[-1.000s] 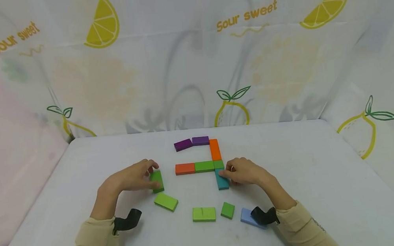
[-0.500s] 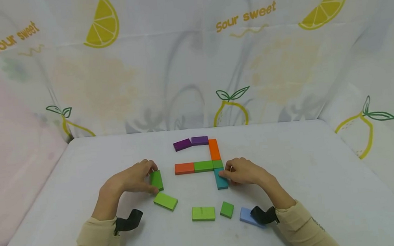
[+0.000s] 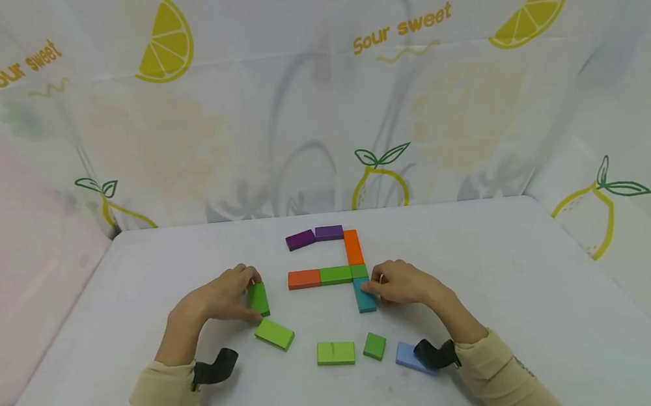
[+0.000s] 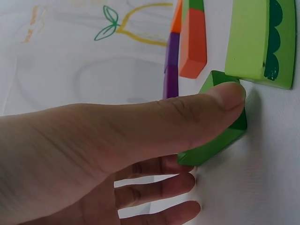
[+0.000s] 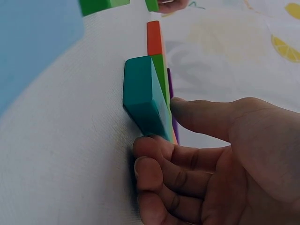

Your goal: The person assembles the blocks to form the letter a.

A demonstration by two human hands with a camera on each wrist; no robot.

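Observation:
In the head view my left hand (image 3: pixel 220 299) spans a dark green block (image 3: pixel 259 301), thumb at its near end and fingertips at its far end. The left wrist view shows the thumb across this block (image 4: pixel 216 146), its fingers beneath. My right hand (image 3: pixel 408 282) pinches a teal block (image 3: pixel 366 301), thumb on top and index finger at its right side. The teal block meets a small green block (image 3: pixel 359 271), which joins a longer green block (image 3: pixel 335 275) and a red-orange block (image 3: pixel 305 279). An orange block (image 3: pixel 353 247) runs back from there to a purple block (image 3: pixel 329 233).
A darker purple block (image 3: pixel 301 240) lies angled beside the purple one. Nearer the person lie two lime blocks, one tilted (image 3: pixel 275 334) and one straight (image 3: pixel 336 353), a green square block (image 3: pixel 374 346) and a light blue block (image 3: pixel 409 357). A printed cloth (image 3: pixel 269 104) hangs behind the table.
The left thumb has slid from the top of the dark green block to its near end. My right hand stays at the teal block. The whole view has shifted slightly.

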